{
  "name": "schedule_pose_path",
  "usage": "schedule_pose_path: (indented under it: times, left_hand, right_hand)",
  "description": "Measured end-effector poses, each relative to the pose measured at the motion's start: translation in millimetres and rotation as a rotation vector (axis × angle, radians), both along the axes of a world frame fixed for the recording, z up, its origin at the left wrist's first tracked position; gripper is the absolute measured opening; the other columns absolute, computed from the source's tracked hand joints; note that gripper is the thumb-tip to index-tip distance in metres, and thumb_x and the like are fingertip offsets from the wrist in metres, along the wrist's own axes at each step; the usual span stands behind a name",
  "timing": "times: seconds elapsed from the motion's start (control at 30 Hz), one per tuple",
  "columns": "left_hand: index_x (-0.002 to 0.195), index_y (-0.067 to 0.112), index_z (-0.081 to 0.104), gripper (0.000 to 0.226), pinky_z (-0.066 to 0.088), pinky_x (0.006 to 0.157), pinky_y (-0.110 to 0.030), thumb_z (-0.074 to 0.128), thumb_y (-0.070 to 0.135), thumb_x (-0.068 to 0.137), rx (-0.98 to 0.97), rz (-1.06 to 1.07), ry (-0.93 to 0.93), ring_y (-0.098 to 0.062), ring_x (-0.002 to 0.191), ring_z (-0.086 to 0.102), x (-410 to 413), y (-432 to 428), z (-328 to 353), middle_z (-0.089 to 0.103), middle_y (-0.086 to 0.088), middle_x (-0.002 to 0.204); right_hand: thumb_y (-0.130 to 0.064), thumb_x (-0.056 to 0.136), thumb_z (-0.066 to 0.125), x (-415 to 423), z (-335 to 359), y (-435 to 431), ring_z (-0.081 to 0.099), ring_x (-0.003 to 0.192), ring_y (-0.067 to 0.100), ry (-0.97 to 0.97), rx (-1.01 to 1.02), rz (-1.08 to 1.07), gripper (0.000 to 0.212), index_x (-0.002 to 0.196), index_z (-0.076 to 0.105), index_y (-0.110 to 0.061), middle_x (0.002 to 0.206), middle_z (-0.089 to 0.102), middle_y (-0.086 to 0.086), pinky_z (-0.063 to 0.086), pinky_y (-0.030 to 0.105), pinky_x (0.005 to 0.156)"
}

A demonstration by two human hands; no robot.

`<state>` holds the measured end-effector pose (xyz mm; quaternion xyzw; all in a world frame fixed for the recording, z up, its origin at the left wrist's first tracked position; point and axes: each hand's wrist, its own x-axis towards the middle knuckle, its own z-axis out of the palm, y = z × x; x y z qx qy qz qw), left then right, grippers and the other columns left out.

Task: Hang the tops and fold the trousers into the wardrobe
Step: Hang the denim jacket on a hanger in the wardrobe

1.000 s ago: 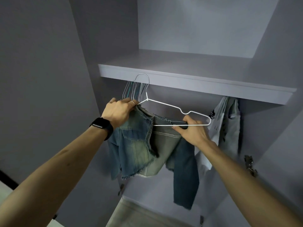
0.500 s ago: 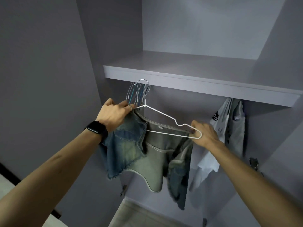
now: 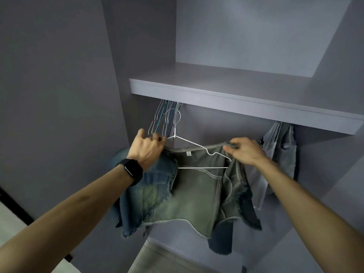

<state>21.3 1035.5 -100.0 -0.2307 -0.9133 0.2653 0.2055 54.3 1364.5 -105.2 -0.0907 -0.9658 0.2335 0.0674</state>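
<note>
**Under the shelf, a top only half on its hanger**

At twelve o'clock before the person, just below the shelf (image 3: 236, 99), the denim top (image 3: 197, 194) hangs spread between the two hands. The left hand (image 3: 147, 148), at the top's ten o'clock, is curled round the neck of the hanger (image 3: 202, 167) and the cloth there. The right hand (image 3: 246, 152), at two o'clock, pinches the top's upper edge beside the hanger's far end, where bare wire shows in front of the cloth.

That shoulder looks unseated. If the pinch lets go early, the heavy denim will likely slide down the thin, smooth wire and fall.

The hook stands just in front of the spare hangers (image 3: 165, 121) at eleven o'clock. It could catch among them and tangle.

The rail is hidden behind the shelf's lip, so a blind hooking may miss. The hung clothes (image 3: 279, 146) at three o'clock are near enough to be brushed.
</note>
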Motion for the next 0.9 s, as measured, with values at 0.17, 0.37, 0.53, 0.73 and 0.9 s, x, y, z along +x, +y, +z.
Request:
schedule_pose_path:
  times: [0.17, 0.37, 0.53, 0.73, 0.9]
  left_hand:
    - [0.137, 0.012, 0.041, 0.039, 0.034, 0.098, -0.040, 0.033, 0.008, 0.100, 0.076, 0.074, -0.005, -0.020, 0.082, 0.071, 1.4, 8.6, 5.0, 0.060, -0.005, 0.121]
    - [0.118, 0.017, 0.058, 0.028, 0.041, 0.097, -0.045, 0.047, 0.013, 0.092, 0.288, 0.107, -0.145, -0.027, 0.094, 0.070, 12.2, 43.2, 7.3, 0.069, -0.002, 0.109]
    - [0.108, 0.024, 0.062, 0.026, 0.041, 0.068, -0.035, 0.053, 0.026, 0.084, 0.712, -0.129, -0.481, -0.041, 0.093, 0.064, 38.1, 62.6, -6.7, 0.070, -0.010, 0.103]
    - [0.119, 0.028, 0.065, 0.030, 0.053, 0.087, -0.043, 0.053, 0.018, 0.094, 0.824, -0.050, -0.537, -0.038, 0.105, 0.063, 12.2, 43.2, -10.2, 0.070, -0.008, 0.115]
    - [0.125, 0.029, 0.064, 0.030, 0.051, 0.091, -0.045, 0.051, 0.020, 0.099, 0.800, -0.077, -0.477, -0.037, 0.111, 0.061, 11.5, 20.9, -25.5, 0.067, -0.004, 0.125]
  right_hand:
    - [-0.048, 0.093, 0.065, 5.1, 22.8, -10.4, 0.063, 0.110, 0.034, 0.166, 0.069, -0.071, 0.029, 0.113, 0.065, -0.028, 0.112, 0.072, 0.005, 0.050, 0.037, 0.086]
    - [-0.029, 0.095, 0.055, 15.6, 7.7, -64.2, 0.062, 0.094, 0.042, 0.327, -0.067, -0.212, 0.016, 0.107, 0.049, -0.021, 0.099, 0.069, 0.017, 0.044, 0.039, 0.073]
    - [-0.021, 0.100, 0.052, 22.2, -18.2, -87.6, 0.054, 0.070, 0.031, 0.301, -0.142, -0.114, 0.014, 0.101, 0.038, -0.022, 0.074, 0.054, -0.001, 0.034, 0.033, 0.058]
    - [-0.026, 0.103, 0.053, 60.7, -63.0, -95.5, 0.057, 0.062, 0.015, 0.399, -0.278, 0.070, 0.010, 0.099, 0.047, -0.019, 0.071, 0.058, -0.008, 0.042, 0.034, 0.052]
    - [-0.035, 0.101, 0.057, 108.6, -119.5, -105.6, 0.061, 0.064, 0.010, 0.191, -0.296, 0.242, 0.010, 0.104, 0.051, -0.027, 0.074, 0.060, -0.016, 0.047, 0.031, 0.053]
